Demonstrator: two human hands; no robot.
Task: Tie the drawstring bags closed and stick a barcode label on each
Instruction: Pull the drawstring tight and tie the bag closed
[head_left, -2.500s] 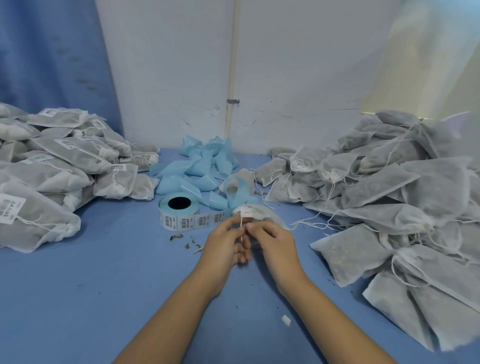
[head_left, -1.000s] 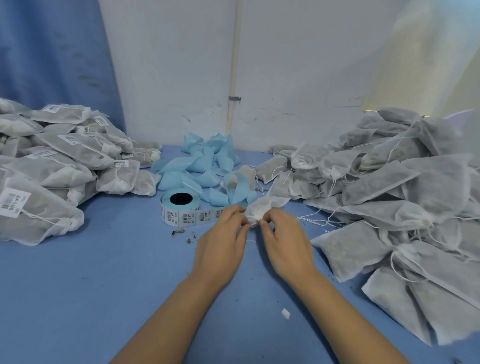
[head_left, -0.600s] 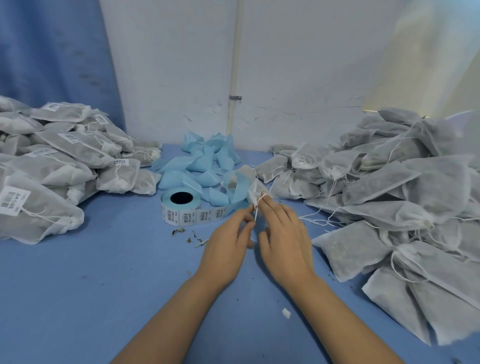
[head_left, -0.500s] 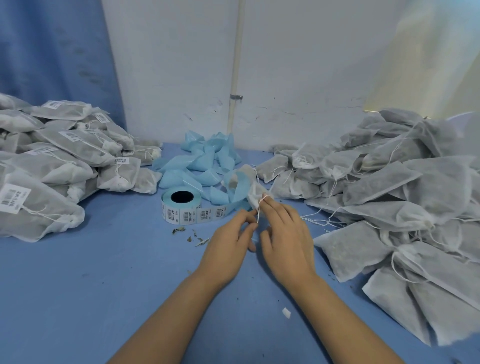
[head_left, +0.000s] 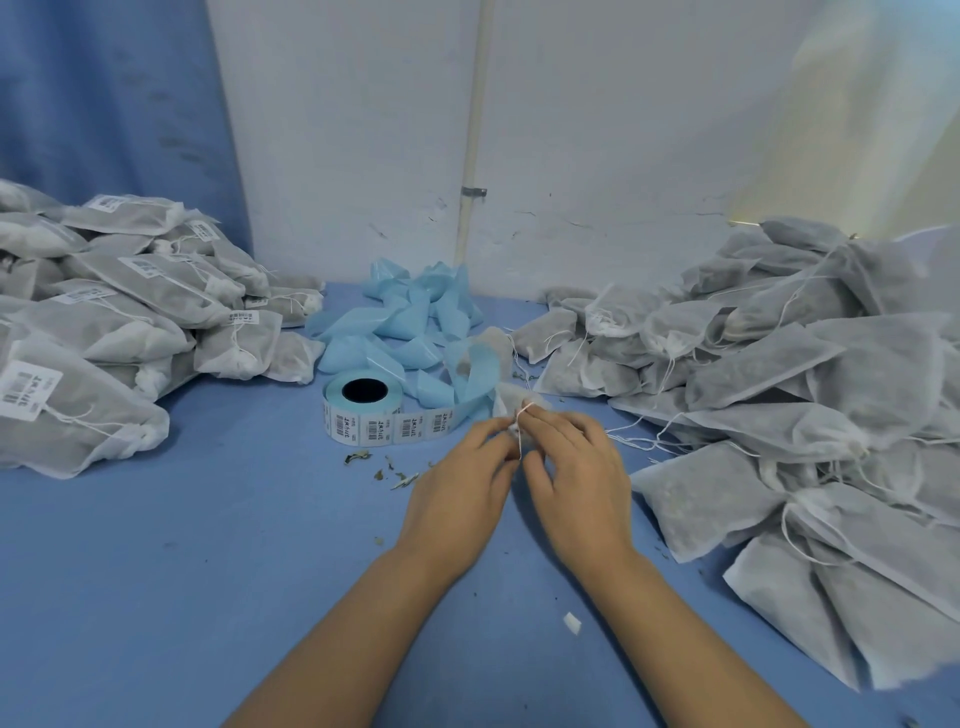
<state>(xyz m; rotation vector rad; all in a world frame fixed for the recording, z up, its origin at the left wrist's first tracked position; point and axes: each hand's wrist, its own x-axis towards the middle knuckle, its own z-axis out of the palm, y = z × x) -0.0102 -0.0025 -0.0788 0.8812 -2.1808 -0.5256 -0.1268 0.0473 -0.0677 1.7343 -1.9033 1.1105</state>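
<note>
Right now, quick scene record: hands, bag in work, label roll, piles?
left hand: pinches drawstring
right hand: pinches drawstring too
bag: mostly hidden behind fingers, no label seen
label roll: on table, strip unwound toward hands
left pile: labelled bags
right pile: bags without visible labels
backing strips: blue heap behind label roll

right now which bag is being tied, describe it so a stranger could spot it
On the blue tabletop, look just right of the pale blue roll of barcode labels. There sits one small grey-white mesh drawstring bag, its white cord pinched between the left hand and right hand. Every other bag lies untouched in the two side heaps.
</note>
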